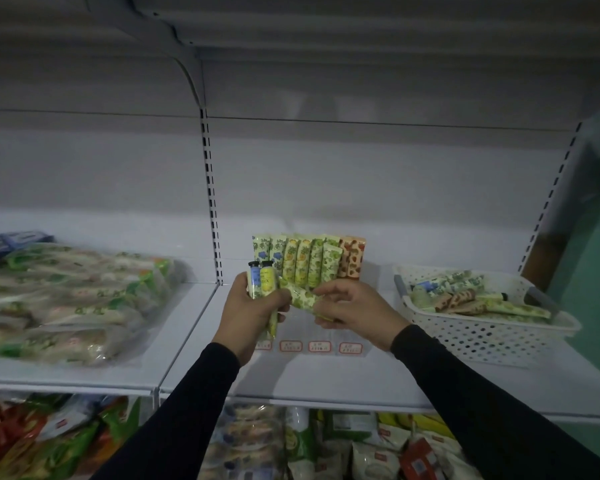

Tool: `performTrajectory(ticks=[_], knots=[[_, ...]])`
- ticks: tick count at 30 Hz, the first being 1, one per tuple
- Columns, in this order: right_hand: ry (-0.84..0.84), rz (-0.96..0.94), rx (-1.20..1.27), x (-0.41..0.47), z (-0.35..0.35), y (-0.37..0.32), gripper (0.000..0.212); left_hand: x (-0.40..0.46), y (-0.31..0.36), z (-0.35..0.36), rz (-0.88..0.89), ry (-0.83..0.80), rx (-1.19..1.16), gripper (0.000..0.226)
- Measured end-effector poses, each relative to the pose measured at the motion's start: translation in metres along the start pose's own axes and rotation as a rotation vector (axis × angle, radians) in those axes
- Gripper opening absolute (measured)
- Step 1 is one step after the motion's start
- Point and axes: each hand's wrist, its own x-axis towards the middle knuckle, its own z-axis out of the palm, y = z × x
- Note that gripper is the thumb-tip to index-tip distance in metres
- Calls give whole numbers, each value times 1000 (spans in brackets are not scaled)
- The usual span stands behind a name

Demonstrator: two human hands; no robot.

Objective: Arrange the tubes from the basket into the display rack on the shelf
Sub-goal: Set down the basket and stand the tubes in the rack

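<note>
Just in front of the rack [309, 261], the left hand [253, 306] clutches several tubes [261, 279] while the right hand [354, 306] pinches a green tube [302, 295] between them, so a loosened bundle could spill, or a careless insertion topple tubes standing in the rack.

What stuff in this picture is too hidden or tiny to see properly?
- Head view: writing on the red price labels is too small.
- Clear display rack: the hands hide its front slots.
- Left hand: its fingers hide how many tubes it grips.
- Basket: lower tubes are buried.
</note>
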Motion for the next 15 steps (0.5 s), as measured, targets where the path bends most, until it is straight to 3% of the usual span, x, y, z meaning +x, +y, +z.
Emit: performTrajectory(ticks=[4, 10, 15], knots=[[15, -119, -454, 8, 4, 0, 36, 1, 0, 3, 20, -45, 26, 32], [10, -172, -512, 14, 3, -7, 27, 2, 1, 5, 30, -98, 84, 33], [204, -193, -367, 17, -13, -6, 37, 7, -8, -7, 107, -3, 196, 37]])
